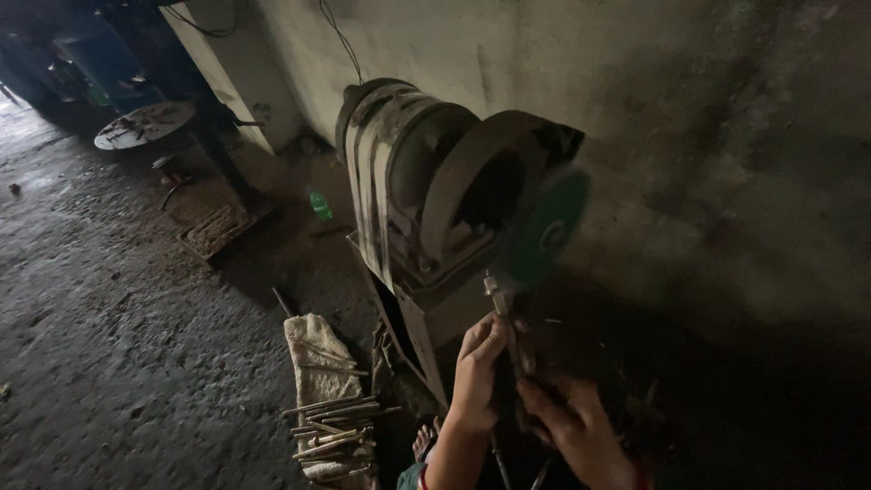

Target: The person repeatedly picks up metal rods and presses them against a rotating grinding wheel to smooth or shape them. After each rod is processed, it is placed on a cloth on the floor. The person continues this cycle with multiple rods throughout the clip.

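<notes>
Both hands were closed around one slim metal rod (504, 322), held upright with its tip just below the spinning green grinding wheel (547, 231). Left hand (478, 367) was wrapped round the shaft on the near side; right hand (573, 425) gripped lower down and slightly behind. Whether the tip touched the wheel could not be told: the wheel was blurred.

Handling, as judged: the rod looked like stiff steel, thin, fairly light for its length, not fragile. A bare metal shaft is likely smooth and could turn or slip in the fingers, so a two-handed hold well back from the tip, as seen, seemed the sound place to take it. The working end near the wheel would probably run hot and should be left alone.

The wheel sat on a grey motor housing (413, 172) with a curved guard (490, 154), mounted on a metal stand (426, 318) against a stained wall (708, 136).

Packages and labels: none legible. A small green bottle (320, 205) lay on the floor (109, 345) left of the stand. A pale cloth sack (313, 349) lay nearer, with a loose bundle of similar rods (334, 426) across it. A round metal plate (145, 124) stood further off, upper left.
</notes>
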